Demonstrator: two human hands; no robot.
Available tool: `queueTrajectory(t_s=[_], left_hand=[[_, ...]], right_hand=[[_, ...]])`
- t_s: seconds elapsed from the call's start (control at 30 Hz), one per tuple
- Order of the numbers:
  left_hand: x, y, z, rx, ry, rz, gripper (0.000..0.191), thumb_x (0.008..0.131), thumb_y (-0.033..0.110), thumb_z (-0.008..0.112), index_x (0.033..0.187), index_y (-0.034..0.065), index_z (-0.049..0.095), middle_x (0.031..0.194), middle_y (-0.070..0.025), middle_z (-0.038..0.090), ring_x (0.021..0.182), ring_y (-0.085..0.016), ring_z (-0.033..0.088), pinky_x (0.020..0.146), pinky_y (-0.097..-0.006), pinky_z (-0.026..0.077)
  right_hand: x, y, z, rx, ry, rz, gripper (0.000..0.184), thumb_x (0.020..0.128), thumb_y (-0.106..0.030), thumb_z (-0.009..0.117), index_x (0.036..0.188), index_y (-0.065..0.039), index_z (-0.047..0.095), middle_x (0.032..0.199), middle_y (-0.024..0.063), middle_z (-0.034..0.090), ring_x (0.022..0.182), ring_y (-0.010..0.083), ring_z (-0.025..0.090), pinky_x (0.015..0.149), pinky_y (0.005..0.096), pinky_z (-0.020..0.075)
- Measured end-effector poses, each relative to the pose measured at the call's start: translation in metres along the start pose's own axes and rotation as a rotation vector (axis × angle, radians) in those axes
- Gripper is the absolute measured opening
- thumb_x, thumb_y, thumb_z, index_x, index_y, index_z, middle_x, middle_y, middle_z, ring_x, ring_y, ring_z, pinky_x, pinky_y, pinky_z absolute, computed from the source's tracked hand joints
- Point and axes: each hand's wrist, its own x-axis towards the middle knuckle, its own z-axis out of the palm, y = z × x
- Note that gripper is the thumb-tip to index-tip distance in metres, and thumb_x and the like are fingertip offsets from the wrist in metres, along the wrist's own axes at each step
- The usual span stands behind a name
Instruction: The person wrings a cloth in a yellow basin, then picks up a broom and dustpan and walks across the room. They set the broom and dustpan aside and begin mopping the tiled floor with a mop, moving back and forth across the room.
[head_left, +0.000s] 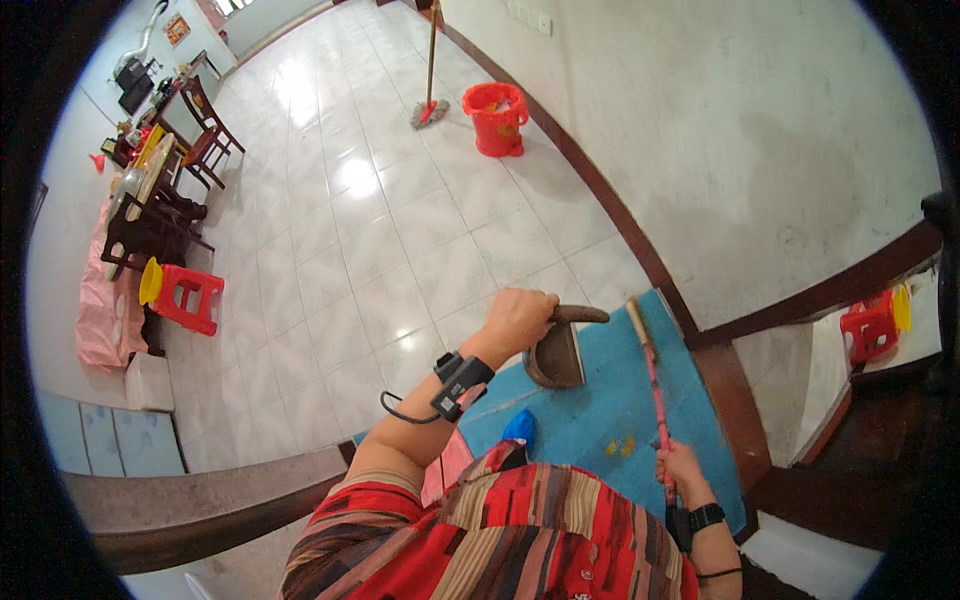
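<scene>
My left hand (517, 319) is closed at the top of a brown scoop-shaped object (553, 364), which looks like a dustpan. A thick curved brown bar (585, 313) juts out to the right of the knuckles. Lower on the right, my right hand (679, 463) grips a pink-handled stick (660, 401), probably a broom. Its pale, narrow far end (640, 326) points away from me, over a blue mat (570, 427). The end's exact shape is hard to tell from above. Yellowish marks (620, 448) show on the mat, and a blue shoe tip (520, 427) pokes out below me.
A red bucket (496, 124) and a string mop (430, 114) stand on the tiled floor (360, 247) ahead. To the left are a red plastic stool (191, 296) and wooden chairs (206, 146). A wall (750, 172) with brown skirting bounds the right; a ledge (217, 491) runs lower left.
</scene>
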Motion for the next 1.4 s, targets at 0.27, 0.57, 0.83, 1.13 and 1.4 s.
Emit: queueTrajectory(t_s=[0.27, 0.57, 0.83, 1.13, 1.4], left_hand=[[-0.004, -0.001, 0.009, -0.027, 0.028, 0.048, 0.011, 0.071, 0.020, 0.059, 0.073, 0.0097, 0.056, 0.068, -0.0080, 0.059, 0.065, -0.029, 0.059, 0.053, -0.0400, 0.045], [-0.005, -0.005, 0.007, -0.054, -0.007, 0.026, 0.014, 0.070, 0.021, 0.061, 0.077, 0.0097, 0.058, 0.069, -0.0073, 0.059, 0.067, -0.028, 0.059, 0.054, -0.0391, 0.046], [-0.006, -0.006, 0.007, -0.074, 0.034, -0.025, 0.014, 0.066, 0.017, 0.061, 0.076, 0.0078, 0.058, 0.071, -0.0089, 0.059, 0.067, -0.029, 0.059, 0.057, -0.0396, 0.046], [-0.005, 0.011, 0.006, 0.033, -0.016, -0.178, 0.009, 0.065, 0.013, 0.060, 0.074, 0.0097, 0.058, 0.073, -0.0075, 0.059, 0.069, -0.029, 0.059, 0.057, -0.0403, 0.046], [-0.001, 0.027, 0.006, 0.043, 0.006, -0.219, 0.008, 0.065, 0.011, 0.059, 0.073, 0.0114, 0.058, 0.073, -0.0048, 0.059, 0.068, -0.027, 0.059, 0.057, -0.0390, 0.046]], right_hand=[[-0.055, -0.042, 0.047, 0.205, -0.257, 0.064, 0.037, 0.085, -0.014, 0.051, 0.119, -0.008, 0.041, 0.063, 0.0016, 0.044, 0.047, 0.0117, 0.046, 0.041, 0.0268, 0.0409], [-0.059, -0.107, 0.071, 0.472, -0.373, -0.155, 0.051, 0.084, -0.025, 0.053, 0.128, -0.008, 0.034, 0.087, 0.0167, 0.060, 0.062, 0.0177, 0.059, 0.051, 0.0288, 0.0489], [-0.039, -0.127, 0.078, -0.034, -0.189, -0.516, 0.038, 0.080, -0.023, 0.061, 0.112, -0.005, 0.051, 0.088, 0.0118, 0.062, 0.074, 0.0180, 0.061, 0.061, 0.0293, 0.0493], [0.006, -0.165, 0.046, -0.670, 0.128, -1.069, 0.017, 0.078, -0.019, 0.060, 0.090, -0.006, 0.060, 0.080, 0.0129, 0.060, 0.073, 0.0264, 0.060, 0.064, 0.0324, 0.0470], [0.026, -0.189, 0.033, -0.530, -0.097, -1.185, 0.014, 0.079, -0.016, 0.061, 0.085, -0.004, 0.057, 0.078, 0.0132, 0.058, 0.073, 0.0278, 0.058, 0.062, 0.0340, 0.0456]])
